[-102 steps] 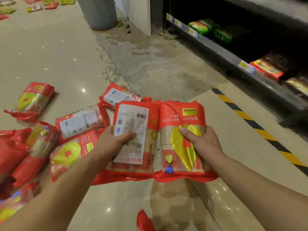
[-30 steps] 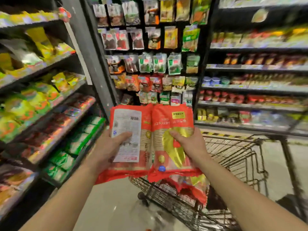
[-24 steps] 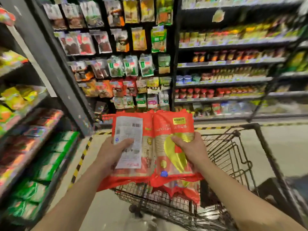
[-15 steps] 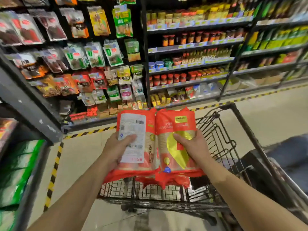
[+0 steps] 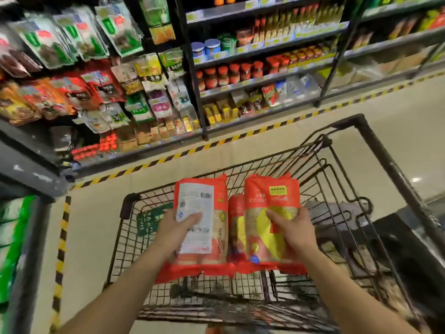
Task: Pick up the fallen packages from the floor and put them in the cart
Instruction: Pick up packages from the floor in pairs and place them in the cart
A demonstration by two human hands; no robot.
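The left hand (image 5: 175,233) holds one package (image 5: 201,220) and the right hand (image 5: 292,233) holds another package (image 5: 272,201), side by side above the cart (image 5: 125,237). A third package (image 5: 236,222) shows between and below them. Beyond the cart runs a striped floor line (image 5: 216,143), then the shelves (image 5: 265,80). More shelving (image 5: 24,213) stands to the left
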